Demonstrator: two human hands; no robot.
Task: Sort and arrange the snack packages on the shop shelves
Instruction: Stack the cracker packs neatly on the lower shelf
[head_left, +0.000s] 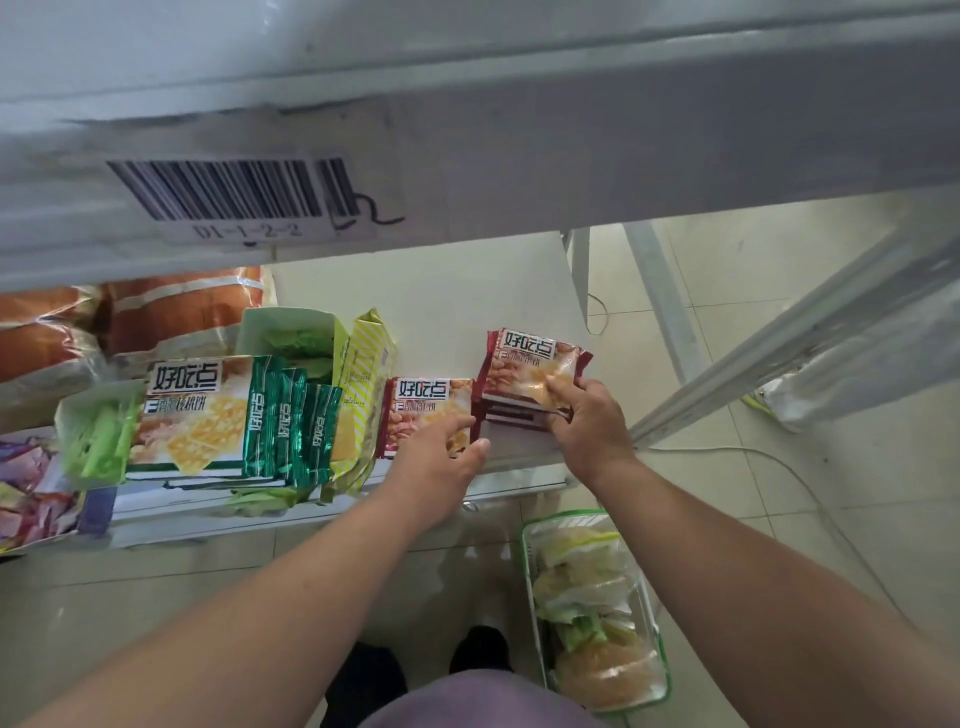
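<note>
Closest to the camera, bottom of the frame, are two bare forearms reaching up and in, dark shoes below them, and at lower right a green-rimmed basket (527, 561) on the floor tiles, packed with clear bags of snacks, probably stock waiting its turn.

Middle of the frame is where it's happening. The right hand (589, 423) has its fingers curled over the front edge of a small stack of red packs (530, 364), thumb on top, so it's properly gripping that stack, which sits tilted on the shelf (467, 312) right of centre. My guess is it's squaring the stack up or sliding it toward its twin. The left hand (441, 457) is flat and relaxed, fingers straight, resting on another red pack (426, 410) just beside the stack. It's not clasping anything, just pinning or nudging it so the two reds line up.

Further left on the same shelf there's a yellow striped pack (363, 374) stood on edge, then green packs (291, 421) standing upright in front of a big flat cracker pack (192, 410), plus open green boxes (280, 332). Same brand grouped by colour, looks like.

Far upper left, orange bags (171, 306) sit at the back. Across the top is the edge of the shelf above with a barcode label (234, 192).
</note>
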